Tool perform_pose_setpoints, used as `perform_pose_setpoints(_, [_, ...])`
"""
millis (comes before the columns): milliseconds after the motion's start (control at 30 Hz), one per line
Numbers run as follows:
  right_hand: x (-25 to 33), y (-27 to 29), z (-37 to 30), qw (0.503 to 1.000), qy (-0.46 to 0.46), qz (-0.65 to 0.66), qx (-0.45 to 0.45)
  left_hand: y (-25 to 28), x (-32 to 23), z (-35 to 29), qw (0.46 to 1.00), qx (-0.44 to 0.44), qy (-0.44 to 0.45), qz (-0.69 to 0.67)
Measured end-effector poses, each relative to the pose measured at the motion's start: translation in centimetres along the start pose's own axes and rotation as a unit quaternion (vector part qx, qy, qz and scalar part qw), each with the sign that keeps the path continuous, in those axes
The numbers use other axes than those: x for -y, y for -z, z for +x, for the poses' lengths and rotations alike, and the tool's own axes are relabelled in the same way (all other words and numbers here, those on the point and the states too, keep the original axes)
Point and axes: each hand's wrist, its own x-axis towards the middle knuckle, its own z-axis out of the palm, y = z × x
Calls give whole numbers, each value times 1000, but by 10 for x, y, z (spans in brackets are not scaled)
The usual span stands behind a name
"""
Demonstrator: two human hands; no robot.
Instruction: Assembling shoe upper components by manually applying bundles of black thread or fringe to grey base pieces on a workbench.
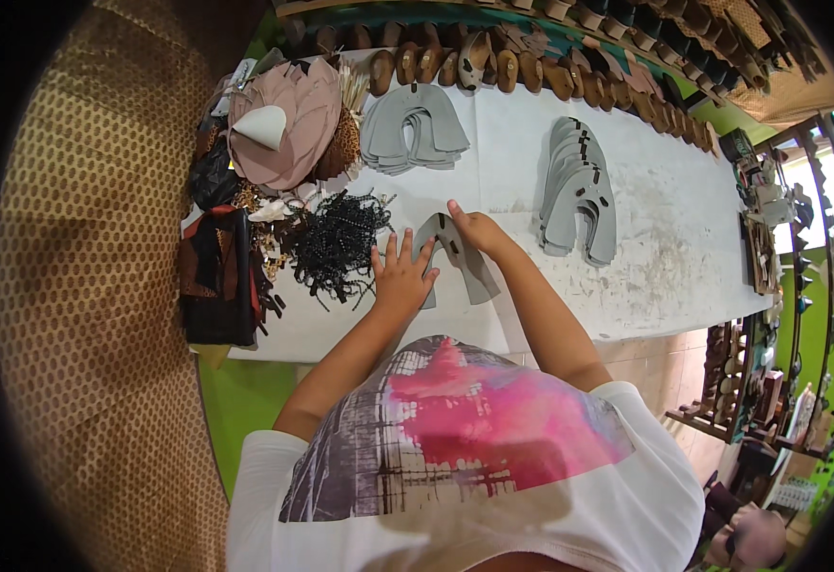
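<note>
A grey U-shaped shoe upper piece [474,278] with small dark marks lies on the white-covered table in front of me. My left hand [401,281] rests flat with its fingers spread, covering part of the left leg of the piece. At the curved top, my right hand [475,232] grips the right edge; one digit points up and away while the other fingers are tucked out of sight. Beyond my hands sits a fanned stack of grey upper pieces [415,124]. Farther right is a second stack of grey pieces [569,205], with dark patches on them.
Left of my hands lies a tangled heap of black beaded trim [339,243]. Behind it are layered pink pieces [288,129] with a white cone [260,128]. A dark box [218,276] stands at the left edge. Brown shoe lasts [531,71] line the back; racks [803,286] stand right.
</note>
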Motion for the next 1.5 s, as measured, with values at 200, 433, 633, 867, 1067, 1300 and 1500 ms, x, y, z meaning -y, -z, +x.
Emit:
perform_pose_setpoints(200, [16,8,-8,989,43,-88,106,-2,5,2,999,-20,-26,42])
perform_pose_setpoints(433, [0,-10,-11,989,93,-118,19,3,11,10,995,-32,-85,41])
perform_pose_setpoints(633, [33,-13,-34,989,62,-118,63,1,19,6,996,-11,-83,42])
perform_pose_setpoints(867, [-5,-13,-1,984,136,-111,10,-6,12,6,997,-35,-65,-1])
perform_pose_setpoints(1067, [3,-21,-6,977,142,-158,-36,-11,15,3,998,-17,-51,-10])
perform_pose_setpoints(1300, [13,-25,-3,971,69,-226,-40,-12,16,2,999,13,-44,-13])
perform_pose_setpoints(1500, [10,-19,8,968,68,-236,-44,-12,14,1,999,2,-29,-14])
